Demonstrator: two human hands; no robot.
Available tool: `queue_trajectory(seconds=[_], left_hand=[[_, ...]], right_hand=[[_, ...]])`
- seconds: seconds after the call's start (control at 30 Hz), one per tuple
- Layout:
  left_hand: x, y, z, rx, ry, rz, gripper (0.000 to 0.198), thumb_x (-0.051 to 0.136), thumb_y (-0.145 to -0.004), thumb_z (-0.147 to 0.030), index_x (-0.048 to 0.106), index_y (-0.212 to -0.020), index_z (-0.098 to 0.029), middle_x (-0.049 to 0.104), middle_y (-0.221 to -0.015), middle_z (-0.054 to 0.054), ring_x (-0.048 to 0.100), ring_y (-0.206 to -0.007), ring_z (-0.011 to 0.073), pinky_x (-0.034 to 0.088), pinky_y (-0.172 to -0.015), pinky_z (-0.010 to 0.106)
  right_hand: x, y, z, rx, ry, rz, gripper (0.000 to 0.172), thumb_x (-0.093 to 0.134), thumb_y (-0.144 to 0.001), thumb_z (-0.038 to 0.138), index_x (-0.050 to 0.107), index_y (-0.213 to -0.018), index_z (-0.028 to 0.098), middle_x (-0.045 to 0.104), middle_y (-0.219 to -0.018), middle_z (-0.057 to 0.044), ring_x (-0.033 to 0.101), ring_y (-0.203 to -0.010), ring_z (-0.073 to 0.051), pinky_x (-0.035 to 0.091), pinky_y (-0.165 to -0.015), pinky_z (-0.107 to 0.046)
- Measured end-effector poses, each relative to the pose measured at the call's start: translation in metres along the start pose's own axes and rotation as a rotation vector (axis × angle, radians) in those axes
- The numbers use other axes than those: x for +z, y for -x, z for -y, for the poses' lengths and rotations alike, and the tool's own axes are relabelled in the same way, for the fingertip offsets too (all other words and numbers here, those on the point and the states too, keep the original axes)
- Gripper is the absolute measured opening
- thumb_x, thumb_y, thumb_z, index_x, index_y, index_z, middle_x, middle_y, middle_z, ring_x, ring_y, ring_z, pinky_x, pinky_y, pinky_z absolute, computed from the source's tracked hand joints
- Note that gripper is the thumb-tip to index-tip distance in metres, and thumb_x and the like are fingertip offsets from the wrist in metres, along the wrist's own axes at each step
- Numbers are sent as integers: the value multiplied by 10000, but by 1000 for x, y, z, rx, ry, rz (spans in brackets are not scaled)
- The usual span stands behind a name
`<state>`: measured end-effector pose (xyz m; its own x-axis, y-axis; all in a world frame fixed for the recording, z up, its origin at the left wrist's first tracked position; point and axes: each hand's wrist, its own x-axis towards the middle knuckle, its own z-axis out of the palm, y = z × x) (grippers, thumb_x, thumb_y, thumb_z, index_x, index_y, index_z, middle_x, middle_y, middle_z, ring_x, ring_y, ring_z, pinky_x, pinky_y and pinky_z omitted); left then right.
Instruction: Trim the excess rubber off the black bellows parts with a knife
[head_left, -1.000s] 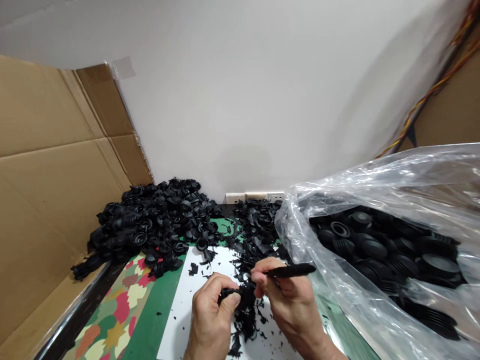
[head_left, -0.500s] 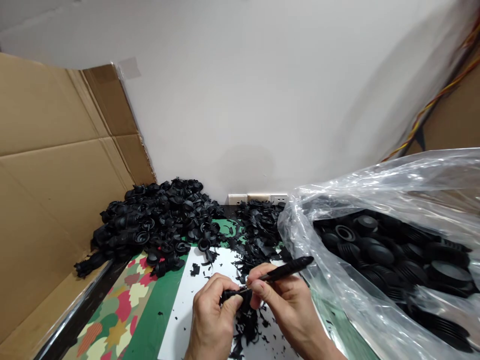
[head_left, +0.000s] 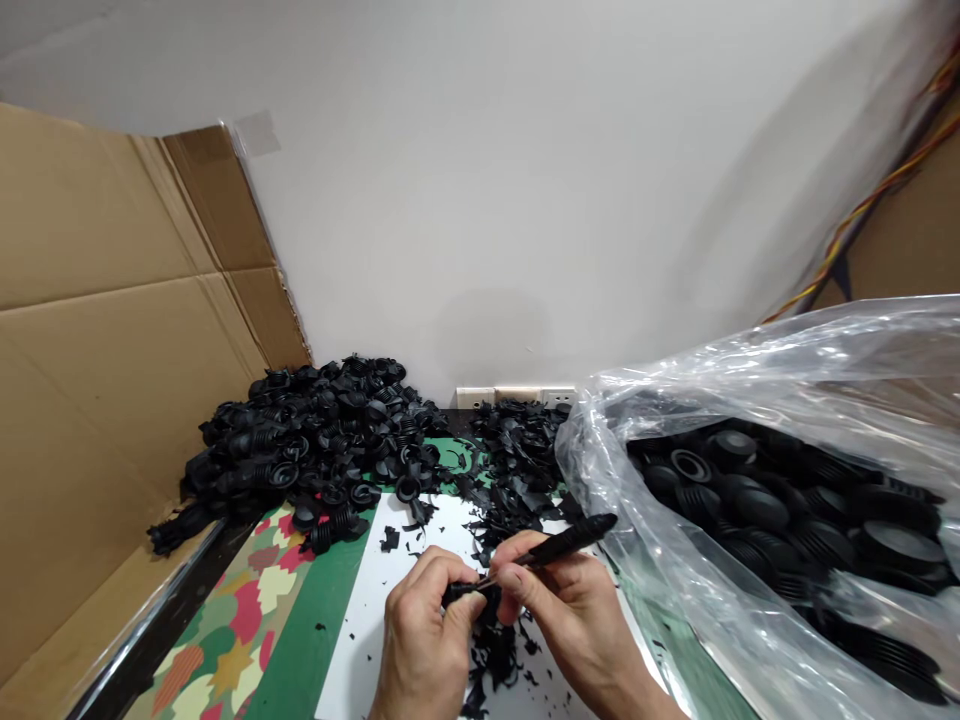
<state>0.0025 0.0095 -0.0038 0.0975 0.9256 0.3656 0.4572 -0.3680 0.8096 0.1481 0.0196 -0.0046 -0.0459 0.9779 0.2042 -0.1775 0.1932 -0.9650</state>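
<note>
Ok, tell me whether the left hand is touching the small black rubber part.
Touching. Head view: left hand pinches the small black rubber part in its fingertips, no gap; right hand holds a black-handled tool.

black pile point(head_left: 315, 450) left, bag point(head_left: 750, 480) right

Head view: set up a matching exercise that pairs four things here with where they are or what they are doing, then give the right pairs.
Column one:
1. left hand
2. right hand
3. clear plastic bag
4. cardboard

Column two:
A. stands along the left side
B. grips a black tool
C. lies at the right, full of black round parts
D. pinches a small black part

Pairs: 1-D, 2-B, 3-C, 4-A.
</note>
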Motion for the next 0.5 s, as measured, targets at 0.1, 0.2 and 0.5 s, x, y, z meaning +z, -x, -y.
queue_trajectory(seconds=[0.1, 0.2, 0.5], left_hand=[[1, -1, 0, 7, 3, -8, 133, 526, -735, -92, 599, -704, -198, 588, -701, 10, 577, -662, 177, 442, -602, 256], [1, -1, 0, -16, 7, -1, 138, 534, -740, -92, 605, -691, -200, 588, -695, 9, 575, -657, 176, 436, -600, 252], [5, 2, -3, -68, 118, 20, 87, 572, -716, -123, 616, -691, -194, 615, -690, 16, 575, -663, 184, 442, -619, 266]], right_hand=[[1, 0, -1, -20, 36, 5, 190, 625, -778, 358, 626, -743, 171, 609, -466, 11, 599, -444, -156, 481, -465, -238], [3, 4, -2, -109, 123, 9, 169, 585, -814, 327, 612, -730, 183, 596, -485, 11, 585, -429, -152, 468, -443, -240], [-20, -7, -4, -436, 471, -244, 110, 561, -826, 239, 615, -734, 207, 610, -557, -4, 553, -448, -141, 445, -445, -254]])
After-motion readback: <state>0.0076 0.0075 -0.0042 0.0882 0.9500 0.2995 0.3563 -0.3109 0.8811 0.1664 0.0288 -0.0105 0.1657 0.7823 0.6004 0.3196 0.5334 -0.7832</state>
